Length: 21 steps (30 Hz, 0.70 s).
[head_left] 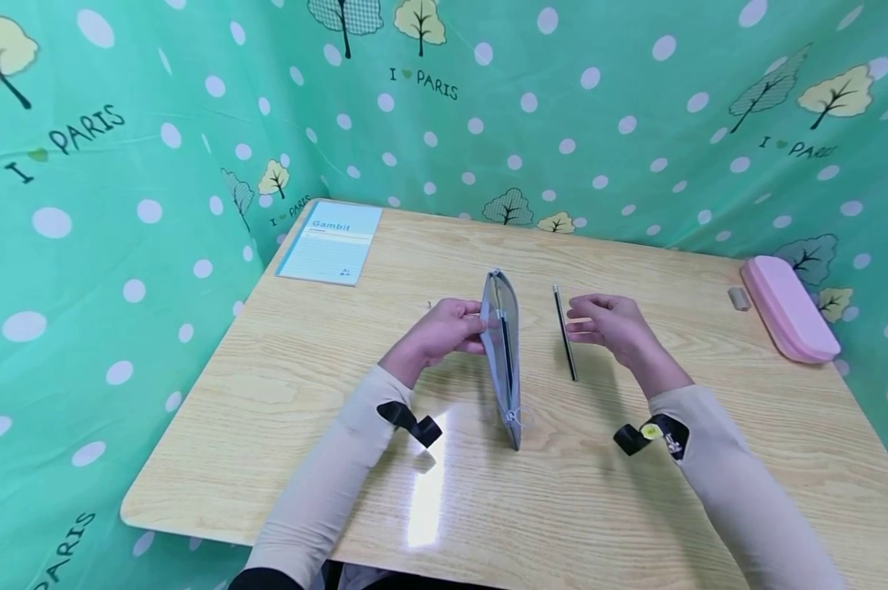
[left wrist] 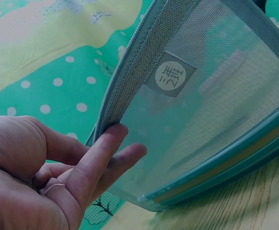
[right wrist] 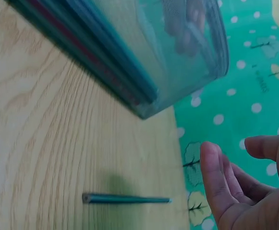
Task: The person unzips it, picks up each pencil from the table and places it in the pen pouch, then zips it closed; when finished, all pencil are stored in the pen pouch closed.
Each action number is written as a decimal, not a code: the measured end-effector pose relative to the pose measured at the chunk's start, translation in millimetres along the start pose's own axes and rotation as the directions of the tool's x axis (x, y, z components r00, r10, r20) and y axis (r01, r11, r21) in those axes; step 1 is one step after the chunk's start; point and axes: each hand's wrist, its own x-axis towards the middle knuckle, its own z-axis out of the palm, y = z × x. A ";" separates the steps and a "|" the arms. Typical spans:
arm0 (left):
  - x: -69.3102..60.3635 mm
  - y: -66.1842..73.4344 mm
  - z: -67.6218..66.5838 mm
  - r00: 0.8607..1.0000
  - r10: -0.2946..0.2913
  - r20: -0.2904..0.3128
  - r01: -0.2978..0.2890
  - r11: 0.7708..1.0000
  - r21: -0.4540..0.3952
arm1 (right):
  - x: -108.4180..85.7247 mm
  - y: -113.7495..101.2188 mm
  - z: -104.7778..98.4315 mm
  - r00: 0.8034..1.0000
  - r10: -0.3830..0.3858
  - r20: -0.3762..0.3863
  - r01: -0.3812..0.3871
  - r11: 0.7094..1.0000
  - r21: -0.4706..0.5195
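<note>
A grey-blue mesh zip pouch (head_left: 501,360) stands on its edge over the table, its zipped side open at the top. My left hand (head_left: 447,332) pinches its rim; in the left wrist view, fingers (left wrist: 101,163) lie against the mesh below a round label (left wrist: 170,75). Through the pouch wall in the right wrist view, long dark pencils (right wrist: 106,52) show along its bottom. A dark pencil (head_left: 564,332) lies on the table to the right of the pouch. Just beside it hovers my right hand (head_left: 609,324), fingers loosely bent, thumb apart, holding nothing.
A pale blue notebook (head_left: 331,243) lies at the table's back left corner. At the right edge sits a pink pencil case (head_left: 790,311) with a small grey eraser-like block (head_left: 739,298) beside it. A patterned green curtain (head_left: 488,123) borders the wooden table (head_left: 267,442).
</note>
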 end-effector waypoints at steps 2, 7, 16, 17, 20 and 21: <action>-0.2 -0.2 -0.3 1.000 -0.006 -0.003 0.006 1.000 0.000 | 6.5 4.1 -3.0 0.999 0.030 0.013 -0.030 0.999 -0.022; -0.2 -0.5 -0.9 1.000 -0.012 -0.006 0.012 1.000 -0.010 | 20.6 10.6 -9.2 0.995 0.095 0.024 -0.094 0.994 -0.051; 0.3 -0.4 -1.6 1.000 0.004 -0.002 -0.004 1.000 -0.007 | 37.9 19.8 -16.4 0.987 0.157 0.015 -0.157 0.987 -0.029; 0.5 -0.3 -2.0 1.000 0.003 -0.002 -0.003 1.000 -0.007 | 40.0 20.9 -16.8 0.987 0.160 0.011 -0.160 0.987 -0.032; 0.7 -0.3 -2.8 1.000 0.001 0.003 -0.001 1.000 -0.003 | 46.7 25.7 -17.6 0.987 0.161 0.002 -0.161 0.986 -0.045; 1.2 -0.8 -3.0 1.000 -0.001 0.005 0.001 1.000 0.000 | 49.0 27.7 -17.5 0.987 0.160 0.000 -0.160 0.986 -0.054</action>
